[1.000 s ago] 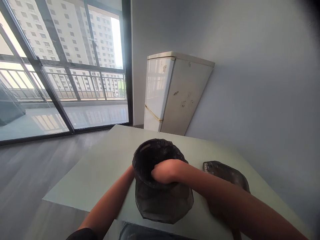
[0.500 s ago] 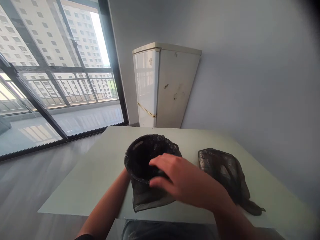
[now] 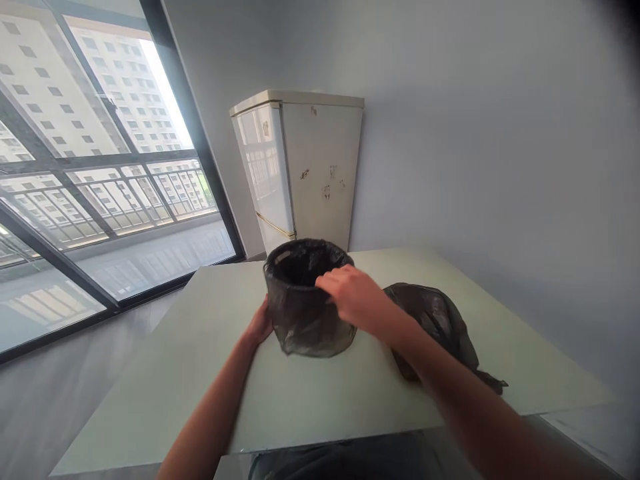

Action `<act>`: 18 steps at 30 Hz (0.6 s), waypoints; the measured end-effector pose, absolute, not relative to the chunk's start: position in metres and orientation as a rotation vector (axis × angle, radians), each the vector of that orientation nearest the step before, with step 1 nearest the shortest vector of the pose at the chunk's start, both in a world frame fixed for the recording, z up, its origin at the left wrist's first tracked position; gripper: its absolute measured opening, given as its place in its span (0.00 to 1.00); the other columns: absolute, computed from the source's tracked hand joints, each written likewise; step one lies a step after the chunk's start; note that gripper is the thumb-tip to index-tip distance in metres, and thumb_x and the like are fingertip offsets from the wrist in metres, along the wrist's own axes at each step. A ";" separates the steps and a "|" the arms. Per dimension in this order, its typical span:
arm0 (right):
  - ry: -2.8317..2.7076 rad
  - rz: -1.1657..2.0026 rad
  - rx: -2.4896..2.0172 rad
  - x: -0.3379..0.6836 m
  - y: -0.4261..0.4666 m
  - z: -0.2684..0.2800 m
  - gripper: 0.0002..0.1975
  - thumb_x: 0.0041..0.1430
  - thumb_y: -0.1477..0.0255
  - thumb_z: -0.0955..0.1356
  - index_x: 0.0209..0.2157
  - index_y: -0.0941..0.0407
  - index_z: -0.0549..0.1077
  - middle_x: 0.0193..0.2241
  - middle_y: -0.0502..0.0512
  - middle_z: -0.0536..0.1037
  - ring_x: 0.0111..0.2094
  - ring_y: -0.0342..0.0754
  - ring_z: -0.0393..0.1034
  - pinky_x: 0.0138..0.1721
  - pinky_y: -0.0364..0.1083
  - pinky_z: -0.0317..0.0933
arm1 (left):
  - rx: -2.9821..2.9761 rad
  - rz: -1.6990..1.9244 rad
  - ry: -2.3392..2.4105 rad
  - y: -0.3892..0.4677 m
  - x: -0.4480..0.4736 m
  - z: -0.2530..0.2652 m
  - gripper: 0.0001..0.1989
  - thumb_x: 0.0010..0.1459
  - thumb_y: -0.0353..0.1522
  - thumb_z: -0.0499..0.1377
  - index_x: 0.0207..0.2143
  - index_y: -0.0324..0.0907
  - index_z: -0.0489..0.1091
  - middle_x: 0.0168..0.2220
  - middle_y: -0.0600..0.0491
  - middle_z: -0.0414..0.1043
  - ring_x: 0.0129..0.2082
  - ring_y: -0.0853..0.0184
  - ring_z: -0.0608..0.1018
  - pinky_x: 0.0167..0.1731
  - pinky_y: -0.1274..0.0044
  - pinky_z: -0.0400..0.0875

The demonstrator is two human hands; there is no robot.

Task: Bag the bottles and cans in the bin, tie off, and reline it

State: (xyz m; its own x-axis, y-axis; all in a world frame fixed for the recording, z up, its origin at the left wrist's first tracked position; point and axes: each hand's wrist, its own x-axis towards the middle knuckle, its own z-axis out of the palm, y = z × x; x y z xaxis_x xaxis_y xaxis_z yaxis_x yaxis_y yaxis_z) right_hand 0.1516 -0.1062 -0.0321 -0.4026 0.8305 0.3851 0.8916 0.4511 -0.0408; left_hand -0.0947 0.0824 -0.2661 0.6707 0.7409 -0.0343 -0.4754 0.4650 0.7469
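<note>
A trash bin wrapped in a thin black garbage bag stands upright on the table, its round mouth open toward me. The bag is folded over the rim and hangs down outside. Against the bin's left side rests my left hand, its fingers partly hidden behind the bin as it steadies it. My right hand is closed over the near right rim, fingers curled inward on the bag's edge. To the right, partly behind my right forearm, lies another black plastic bag, crumpled with a twisted end.
The pale table has its near edge just in front of me, with something dark below it. Past the far edge stands a white refrigerator by the wall. Sliding glass doors onto a balcony are at the left.
My right hand has gone from loosely spread above the bin's mouth to closed on its rim. The bag now hangs shorter in front. The view has shifted, and the bin sits farther from me.
</note>
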 end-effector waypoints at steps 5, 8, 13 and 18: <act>-1.989 -0.296 -1.683 0.220 -0.080 -0.019 0.11 0.60 0.83 0.68 0.42 0.56 0.75 0.39 0.55 0.82 0.43 0.53 0.74 0.43 0.47 0.58 | 0.937 0.716 0.390 0.092 -0.096 -0.272 0.27 0.70 0.52 0.55 0.59 0.44 0.75 0.73 0.46 0.58 0.68 0.50 0.66 0.63 0.61 0.66; -1.843 -0.293 -1.863 0.269 -0.070 -0.013 0.11 0.58 0.81 0.70 0.42 0.55 0.78 0.37 0.54 0.82 0.40 0.53 0.76 0.37 0.46 0.59 | 0.983 0.682 0.401 0.092 -0.096 -0.269 0.29 0.69 0.54 0.55 0.59 0.44 0.76 0.75 0.46 0.53 0.71 0.47 0.61 0.65 0.59 0.62; -1.810 -0.364 -2.200 0.348 -0.056 -0.021 0.17 0.56 0.75 0.74 0.48 0.55 0.81 0.38 0.58 0.83 0.41 0.56 0.76 0.36 0.46 0.61 | 0.994 0.650 0.396 0.090 -0.094 -0.263 0.27 0.69 0.53 0.56 0.56 0.44 0.77 0.74 0.47 0.55 0.70 0.46 0.64 0.65 0.58 0.61; -1.758 -0.449 -2.284 0.408 -0.061 -0.044 0.19 0.54 0.72 0.73 0.49 0.55 0.82 0.37 0.59 0.83 0.40 0.58 0.77 0.37 0.48 0.63 | 0.975 0.628 0.381 0.088 -0.092 -0.259 0.25 0.69 0.51 0.57 0.32 0.38 0.73 0.42 0.47 0.73 0.46 0.60 0.76 0.53 0.67 0.70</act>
